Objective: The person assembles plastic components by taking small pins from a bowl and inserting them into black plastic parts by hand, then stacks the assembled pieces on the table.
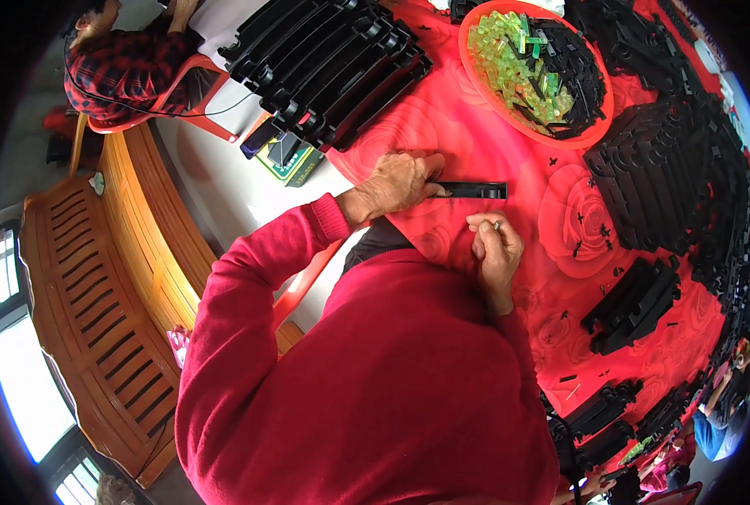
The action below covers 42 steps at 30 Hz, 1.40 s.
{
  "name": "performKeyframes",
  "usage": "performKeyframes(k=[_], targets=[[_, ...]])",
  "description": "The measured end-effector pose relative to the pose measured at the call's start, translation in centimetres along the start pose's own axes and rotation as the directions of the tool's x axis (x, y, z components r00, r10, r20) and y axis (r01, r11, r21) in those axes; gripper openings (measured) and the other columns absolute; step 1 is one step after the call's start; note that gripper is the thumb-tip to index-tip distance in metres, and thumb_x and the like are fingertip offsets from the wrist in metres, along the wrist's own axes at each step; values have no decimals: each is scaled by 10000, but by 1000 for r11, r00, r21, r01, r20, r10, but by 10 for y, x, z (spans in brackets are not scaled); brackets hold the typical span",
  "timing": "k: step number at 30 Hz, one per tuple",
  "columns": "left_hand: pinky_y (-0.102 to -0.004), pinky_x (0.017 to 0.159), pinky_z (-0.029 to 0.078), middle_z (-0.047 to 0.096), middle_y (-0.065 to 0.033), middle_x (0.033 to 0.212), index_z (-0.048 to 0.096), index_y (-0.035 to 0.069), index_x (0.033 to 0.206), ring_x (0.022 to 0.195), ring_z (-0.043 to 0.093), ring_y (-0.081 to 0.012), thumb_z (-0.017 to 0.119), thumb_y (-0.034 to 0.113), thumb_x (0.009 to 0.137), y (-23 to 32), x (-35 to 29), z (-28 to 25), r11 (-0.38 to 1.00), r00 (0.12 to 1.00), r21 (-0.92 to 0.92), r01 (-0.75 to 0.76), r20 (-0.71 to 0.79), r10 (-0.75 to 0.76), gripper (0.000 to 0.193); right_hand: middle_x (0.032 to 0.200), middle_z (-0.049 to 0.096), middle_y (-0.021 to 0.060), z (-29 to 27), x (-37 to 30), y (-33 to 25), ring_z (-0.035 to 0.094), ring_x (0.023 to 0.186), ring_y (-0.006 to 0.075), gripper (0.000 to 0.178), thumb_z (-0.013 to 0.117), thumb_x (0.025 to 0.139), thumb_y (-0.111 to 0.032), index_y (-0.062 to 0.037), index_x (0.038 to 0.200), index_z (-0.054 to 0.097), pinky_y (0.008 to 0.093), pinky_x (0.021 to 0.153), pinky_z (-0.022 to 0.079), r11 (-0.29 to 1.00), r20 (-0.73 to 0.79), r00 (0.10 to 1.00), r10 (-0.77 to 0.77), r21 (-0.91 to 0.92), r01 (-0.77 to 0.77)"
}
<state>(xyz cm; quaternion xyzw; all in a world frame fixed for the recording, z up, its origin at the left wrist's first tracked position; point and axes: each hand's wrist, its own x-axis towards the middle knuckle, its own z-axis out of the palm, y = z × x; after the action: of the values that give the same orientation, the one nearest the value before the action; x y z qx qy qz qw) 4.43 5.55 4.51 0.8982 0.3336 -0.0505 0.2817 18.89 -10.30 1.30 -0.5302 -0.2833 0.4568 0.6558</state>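
Note:
My left hand [402, 180] is closed on the left end of a short black plastic strip [478, 190], which lies flat on the red rose-patterned tablecloth [442, 101]. The strip has a raised, slotted part toward its right end. Just below and to the right of it, my right hand [496, 246] is raised with thumb and fingers pinched together. A small pale tip shows between those fingers, too small to name. The right hand does not touch the strip.
Beyond my hands stands an orange basin [573, 144] holding yellow-green clear pieces [497, 42] and small black parts [579, 67]. Black plastic parts are stacked at far left [324, 71] and right [644, 172]. A person [130, 80] sits at upper left, near a wooden bench [97, 311].

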Motion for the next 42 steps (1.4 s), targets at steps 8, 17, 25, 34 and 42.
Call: performKeyframes(k=[8,17,25,34,42], targets=[[-446,623,457,602,-144,763,537,64,906,732,607,-345,642,370,810,1,-3,-3,1000,1000,-11,-3,2,3,337,693,555,4,-3,-2,2,344,452,1,147,506,886,-43,21,886,639,177,412,245,998,0,999,-32,48,32],[-434,682,449,579,-153,839,530,29,891,785,582,-345,669,264,794,-6,4,-9,976,977,-127,-175,99,188,290,692,550,-5,-23,-14,-2,338,454,3,169,504,909,-89,15,904,637,179,411,239,995,-53,997,-63,70,66],[-461,730,485,650,-141,834,545,81,982,865,628,-345,673,330,785,-6,-16,-19,992,986,-22,120,118,-117,343,713,580,38,3,-8,10,378,466,38,190,484,912,-96,30,907,626,201,431,282,999,37,999,-39,29,38],[-444,626,466,615,-145,776,545,47,844,759,611,-357,684,296,775,-5,-7,2,996,996,-65,-61,-67,57,294,670,561,-14,-5,-18,7,366,468,4,160,529,890,-101,2,856,647,179,427,273,997,-21,997,-78,19,79],[-461,671,477,640,-158,807,564,52,884,803,625,-355,679,333,778,-3,-2,-8,1000,999,-6,-22,42,23,321,687,567,23,-7,-22,13,361,450,18,197,491,923,-112,26,888,627,185,413,283,997,-8,997,-74,-15,74]])
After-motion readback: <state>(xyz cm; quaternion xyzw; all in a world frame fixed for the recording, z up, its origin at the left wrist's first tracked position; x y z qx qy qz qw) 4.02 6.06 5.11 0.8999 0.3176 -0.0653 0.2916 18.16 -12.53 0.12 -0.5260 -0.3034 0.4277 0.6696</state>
